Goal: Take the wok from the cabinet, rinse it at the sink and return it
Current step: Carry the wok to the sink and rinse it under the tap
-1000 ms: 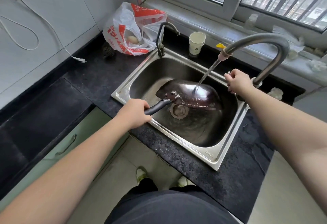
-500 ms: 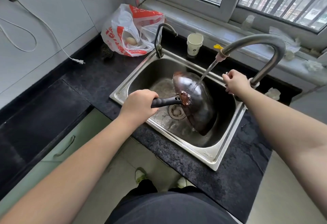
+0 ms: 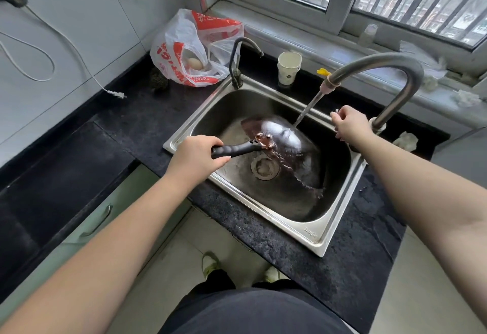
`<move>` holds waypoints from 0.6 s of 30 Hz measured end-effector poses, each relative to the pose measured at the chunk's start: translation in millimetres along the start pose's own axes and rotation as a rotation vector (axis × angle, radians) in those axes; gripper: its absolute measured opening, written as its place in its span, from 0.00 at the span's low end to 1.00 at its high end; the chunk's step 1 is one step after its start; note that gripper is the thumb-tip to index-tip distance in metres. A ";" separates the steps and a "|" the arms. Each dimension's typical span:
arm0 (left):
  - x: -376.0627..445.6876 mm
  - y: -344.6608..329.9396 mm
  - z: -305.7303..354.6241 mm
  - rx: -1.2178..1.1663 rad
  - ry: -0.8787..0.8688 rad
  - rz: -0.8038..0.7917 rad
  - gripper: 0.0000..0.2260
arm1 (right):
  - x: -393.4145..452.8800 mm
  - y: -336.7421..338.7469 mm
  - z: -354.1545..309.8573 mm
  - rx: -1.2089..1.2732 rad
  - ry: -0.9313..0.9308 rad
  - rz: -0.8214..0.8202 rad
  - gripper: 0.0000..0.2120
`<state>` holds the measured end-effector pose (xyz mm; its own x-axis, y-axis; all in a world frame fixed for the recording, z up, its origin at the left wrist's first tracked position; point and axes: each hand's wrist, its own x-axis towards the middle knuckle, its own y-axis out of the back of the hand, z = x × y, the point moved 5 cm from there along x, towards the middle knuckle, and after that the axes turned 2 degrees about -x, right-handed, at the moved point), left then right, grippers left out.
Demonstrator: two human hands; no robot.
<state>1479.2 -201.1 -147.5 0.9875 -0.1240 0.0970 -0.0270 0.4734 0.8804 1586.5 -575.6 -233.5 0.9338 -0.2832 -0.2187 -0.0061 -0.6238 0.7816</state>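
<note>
A dark wok (image 3: 295, 149) is tilted inside the steel sink (image 3: 319, 241), its rounded underside turned up and to the right. Water streams from the curved tap (image 3: 382, 63) onto that underside. My left hand (image 3: 196, 158) is closed around the wok's black handle (image 3: 237, 148) at the sink's left rim. My right hand (image 3: 349, 124) is closed on the tap lever near the base of the tap, at the sink's far right rim. The drain (image 3: 264, 167) shows below the wok.
A red-and-white plastic bag (image 3: 189, 49) with an egg lies at the back left. A small dark tap (image 3: 237, 64) and a paper cup (image 3: 288, 67) stand behind the sink. A white cable with plug (image 3: 116, 93) hangs on the wall. Pale green cabinet drawers (image 3: 100, 217) sit below the counter.
The wok has been rolled by its handle: first hollow side up, then steeply on edge, now with its underside under the stream. My right hand stays at the tap.
</note>
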 end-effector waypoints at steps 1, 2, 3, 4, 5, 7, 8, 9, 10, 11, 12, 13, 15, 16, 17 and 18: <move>-0.4 0.8 -3.0 -0.001 0.022 0.003 0.15 | -0.1 -0.2 0.3 -0.004 0.000 0.000 0.13; -0.9 1.1 -5.4 0.001 0.037 -0.001 0.14 | -0.3 -0.1 0.1 -0.006 0.000 -0.002 0.13; -1.6 1.0 -7.7 0.005 0.048 -0.011 0.14 | -0.3 0.2 0.0 -0.006 -0.002 -0.003 0.13; -2.8 1.2 -9.7 0.007 0.060 -0.017 0.14 | -0.5 0.6 -0.2 -0.005 -0.005 -0.005 0.13; -4.0 1.4 -12.4 0.003 0.078 -0.019 0.14 | -0.6 1.1 -0.4 -0.006 -0.007 -0.004 0.13; -6.2 2.0 -18.6 -0.022 0.126 -0.019 0.14 | -1.1 2.0 -1.0 -0.013 -0.010 0.000 0.13; -6.6 2.2 -21.6 -0.034 0.145 -0.019 0.14 | -1.3 2.2 -1.4 -0.017 -0.009 0.001 0.14; -6.6 2.3 -24.3 -0.044 0.161 -0.021 0.14 | -1.5 2.2 -1.9 -0.021 -0.008 0.001 0.14; -6.1 2.8 -26.4 -0.052 0.175 -0.024 0.14 | -1.7 2.2 -2.4 -0.023 -0.007 -0.001 0.14; -5.3 3.3 -28.7 -0.061 0.190 -0.029 0.13 | -1.7 2.1 -2.7 -0.022 -0.007 -0.002 0.14; -4.5 3.8 -31.1 -0.070 0.203 -0.033 0.13 | -1.7 2.4 -2.9 -0.018 -0.007 -0.005 0.14; -3.7 4.0 -34.0 -0.078 0.217 -0.039 0.12 | -1.5 2.6 -3.0 -0.016 -0.006 -0.007 0.14; -3.0 4.3 -38.5 -0.090 0.239 -0.042 0.12 | -1.2 3.0 -2.9 -0.022 -0.003 -0.008 0.14; -2.5 4.5 -39.9 -0.092 0.243 -0.040 0.12 | -1.1 3.1 -2.6 -0.026 -0.002 -0.009 0.14; -2.1 4.5 -41.0 -0.095 0.246 -0.037 0.12 | -1.3 2.9 -2.5 -0.027 -0.003 -0.011 0.14; -1.5 4.5 -41.6 -0.095 0.247 -0.036 0.12 | -1.4 2.8 -2.5 -0.027 -0.002 -0.013 0.14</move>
<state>1484.1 -162.5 -163.0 0.9958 0.0687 -0.0602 0.0122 0.5534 0.8328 1586.0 -575.1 -229.5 0.9329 -0.2771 -0.2300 0.0154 -0.6075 0.7942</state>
